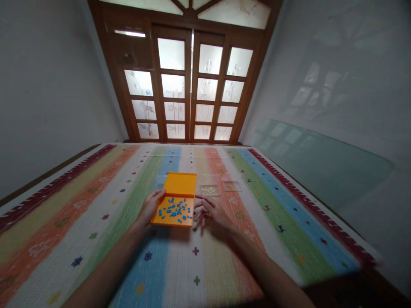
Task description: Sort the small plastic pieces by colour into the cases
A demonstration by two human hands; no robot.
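Note:
An orange hinged box (182,184) is spread open, its lid tipped back away from me. Small blue pieces, like toy bricks, (174,209) lie scattered in its lower half. My left hand (150,207) grips the box by its left side, thumb over the rim, and the box seems raised a little above the cloth. Beside the right rim is my right hand (210,211), fingers apart and slightly curled. Its index fingertip is at the box's edge; whether it touches is unclear. I see nothing held in that hand.
Beyond my right hand are a clear case with pale pieces (209,190) and another clear case with yellow-orange pieces (231,186). A striped tablecloth (135,252) covers the table. Wooden glazed doors (192,98) stand behind, and a glass panel (314,154) is at the right wall.

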